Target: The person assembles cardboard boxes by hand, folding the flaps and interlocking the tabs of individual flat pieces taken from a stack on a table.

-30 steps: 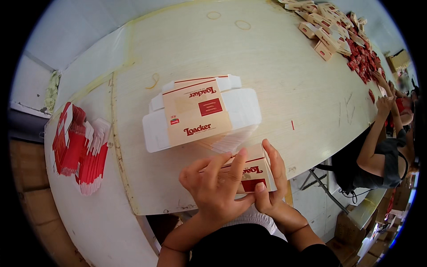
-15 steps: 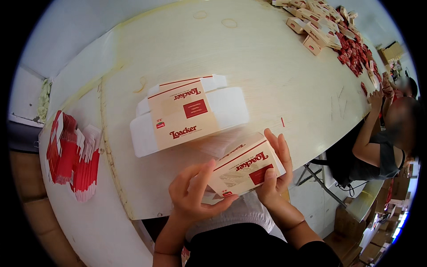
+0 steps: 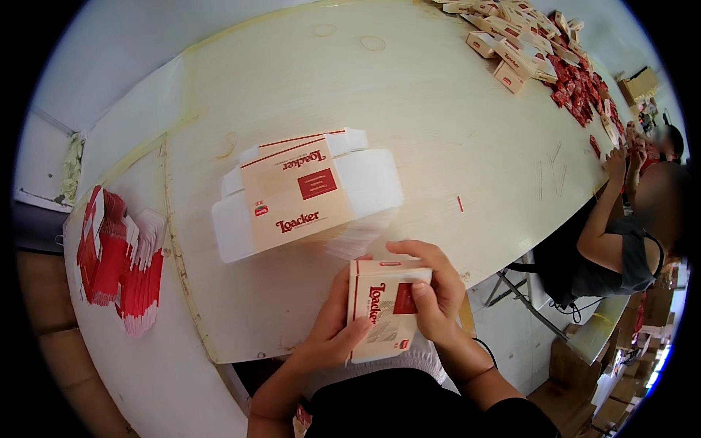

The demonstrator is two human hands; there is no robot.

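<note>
Head view: a small cream-and-red carton [image 3: 383, 310] is held upright at the near edge of the table [image 3: 438, 109], directly in front of the person. The left hand [image 3: 332, 332] grips the carton's left side and lower edge, its fingers curled together and a fingertip pressed against the front face. The right hand [image 3: 434, 292] wraps the carton's top and right side, its fingers pressed together over the upper flap and the thumb lying on the front face. Half a second earlier the carton lay tilted with its long side nearly level; it has since been turned upright and its top is now covered by the right fingers. Just beyond the hands, touching neither, lies a stack of flat carton blanks [image 3: 307, 193] on the table. To the far left, a fan of red-and-white flat sleeves [image 3: 120, 255] rests on a lower surface. At the far right end of the table lie assembled cartons [image 3: 511, 51] and red packets [image 3: 577, 91]. A second person [image 3: 621, 241] sits at the right edge, arm raised to the table. Nothing stands between the hands and the stack.
</note>
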